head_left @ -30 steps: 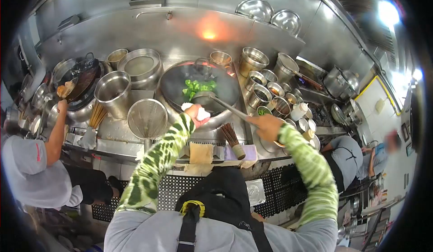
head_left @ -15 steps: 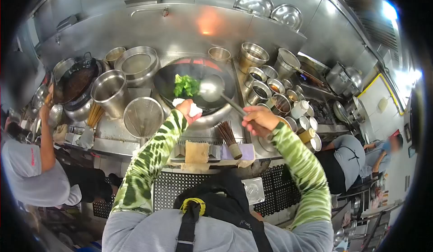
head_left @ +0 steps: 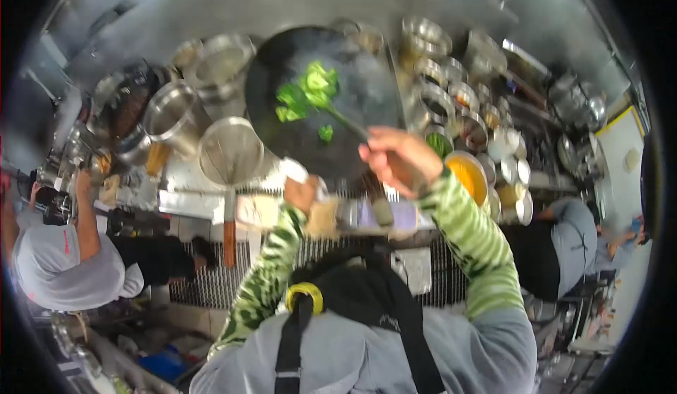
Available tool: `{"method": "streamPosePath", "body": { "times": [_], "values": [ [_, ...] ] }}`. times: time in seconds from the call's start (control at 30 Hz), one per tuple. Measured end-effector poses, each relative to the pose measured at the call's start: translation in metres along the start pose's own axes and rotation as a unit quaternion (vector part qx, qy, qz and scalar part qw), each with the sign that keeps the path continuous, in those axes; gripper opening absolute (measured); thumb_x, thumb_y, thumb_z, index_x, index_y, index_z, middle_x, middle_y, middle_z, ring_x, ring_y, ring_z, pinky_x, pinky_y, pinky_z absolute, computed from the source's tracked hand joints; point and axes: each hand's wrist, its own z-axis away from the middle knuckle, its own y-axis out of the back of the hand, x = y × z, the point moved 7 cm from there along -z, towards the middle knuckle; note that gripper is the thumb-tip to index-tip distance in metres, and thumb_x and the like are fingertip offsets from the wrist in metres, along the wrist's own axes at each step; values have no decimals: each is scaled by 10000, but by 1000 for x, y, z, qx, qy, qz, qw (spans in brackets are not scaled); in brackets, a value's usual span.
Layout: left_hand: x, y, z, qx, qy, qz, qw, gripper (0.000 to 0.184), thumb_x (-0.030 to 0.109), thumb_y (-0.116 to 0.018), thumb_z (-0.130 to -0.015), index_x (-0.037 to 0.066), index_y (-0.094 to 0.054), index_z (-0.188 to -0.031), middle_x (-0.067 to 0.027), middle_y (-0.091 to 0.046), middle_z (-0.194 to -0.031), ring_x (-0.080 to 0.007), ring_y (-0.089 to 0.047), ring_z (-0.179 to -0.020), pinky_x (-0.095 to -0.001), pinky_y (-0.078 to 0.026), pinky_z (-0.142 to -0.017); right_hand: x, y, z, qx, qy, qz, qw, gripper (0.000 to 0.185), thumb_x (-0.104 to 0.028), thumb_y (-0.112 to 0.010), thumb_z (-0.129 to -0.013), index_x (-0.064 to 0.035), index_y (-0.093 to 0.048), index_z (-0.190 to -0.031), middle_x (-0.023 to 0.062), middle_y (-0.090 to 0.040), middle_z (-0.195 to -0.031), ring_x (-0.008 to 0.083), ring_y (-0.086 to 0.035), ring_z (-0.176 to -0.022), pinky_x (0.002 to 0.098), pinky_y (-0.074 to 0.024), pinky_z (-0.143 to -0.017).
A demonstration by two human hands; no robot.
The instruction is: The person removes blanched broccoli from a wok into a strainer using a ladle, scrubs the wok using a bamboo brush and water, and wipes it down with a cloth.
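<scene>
My left hand (head_left: 301,194) is closed at the near rim of the black wok (head_left: 367,69), with a folded white cloth (head_left: 294,170) in its grip. The wok stands tilted up, its inside facing me. Chopped leafy greens (head_left: 317,83) are in or above the middle of it, and one small piece sits apart, nearer me. My right hand (head_left: 402,155) is wrapped round the handle of a ladle (head_left: 345,122), which reaches into the wok. The ladle's bowl is hidden by the greens. Motion blurs the wok and both hands.
A round mesh strainer (head_left: 231,151) lies left of the wok, beside a tall steel pot (head_left: 173,112). Sauce containers crowd the right, including a bowl of orange liquid (head_left: 467,175). A bamboo brush (head_left: 383,213) lies at the front edge. Co-workers (head_left: 67,267) stand on both sides.
The wok has risen and tilted up toward me. The greens have shifted, with a piece coming apart. My left hand has moved nearer me; the ladle's bowl has gone behind the greens.
</scene>
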Motion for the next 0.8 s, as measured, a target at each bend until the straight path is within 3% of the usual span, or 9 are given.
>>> {"method": "streamPosePath", "body": {
  "times": [0.03,0.1,0.13,0.17,0.27,0.43,0.57,0.67,0.8],
  "values": [
    [-1,0,1,-64,-29,39,997,307,184,-632,-751,23,-599,-1011,-158,-641,-866,-287,-644,-761,-418,-514,-651,9,3,-7,-63,-33,-52,996,262,-77,-587,-897,-66,-476,-1133,88,-594,-883,79,-514,-590,209,-450,-449],
    [-6,0,6,-99,106,243,959,212,195,-607,-788,44,-610,-938,-116,-646,-810,-249,-648,-711,-400,-524,-570,31,13,-10,-71,-42,-109,991,176,-86,-548,-916,-60,-511,-1086,88,-614,-893,85,-544,-606,226,-481,-446],
    [-14,-3,14,-68,262,394,878,181,199,-594,-806,52,-613,-911,-98,-648,-791,-239,-647,-703,-389,-527,-546,43,17,-8,-79,-41,-117,989,187,-95,-540,-921,-56,-511,-1102,95,-622,-897,92,-557,-613,230,-491,-445],
    [-18,-3,14,-107,277,466,833,179,150,-582,-798,10,-594,-908,-145,-636,-838,-271,-644,-702,-415,-563,-542,50,19,-7,-117,-34,-90,988,206,-113,-571,-911,-51,-529,-1102,88,-629,-883,95,-576,-604,220,-500,-466],
    [-35,-8,19,-121,265,478,829,186,146,-584,-802,9,-589,-929,-141,-635,-841,-268,-648,-712,-410,-568,-559,74,40,1,-85,-6,-99,991,436,-138,-542,-927,-64,-442,-1344,107,-635,-920,113,-573,-603,230,-503,-467],
    [-65,-29,28,-94,340,426,833,259,184,-607,-817,25,-602,-1022,-135,-669,-978,-315,-658,-848,-416,-569,-715,94,58,3,-125,-5,-137,983,485,-184,-507,-943,-68,-384,-1398,135,-641,-932,120,-553,-573,224,-484,-451],
    [-65,-23,28,-101,329,372,862,345,207,-754,-767,98,-620,-1066,-37,-642,-920,-218,-632,-788,-385,-549,-723,97,63,-2,-126,-18,-132,983,355,-201,-464,-956,-18,-452,-1260,160,-625,-945,129,-552,-583,238,-505,-459],
    [-53,-30,35,-32,332,452,827,300,289,-759,-801,76,-624,-963,-61,-628,-813,-190,-618,-723,-398,-552,-586,99,75,-15,-149,-63,-144,976,315,-239,-434,-980,22,-507,-1140,187,-618,-1004,166,-581,-672,282,-545,-536],
    [-52,-33,32,-29,322,453,831,231,236,-731,-801,64,-630,-919,-61,-635,-810,-204,-627,-724,-408,-556,-602,92,68,-20,-146,-132,-153,968,310,-236,-442,-975,37,-538,-1088,187,-628,-994,169,-591,-671,281,-538,-566]
  ]
}}
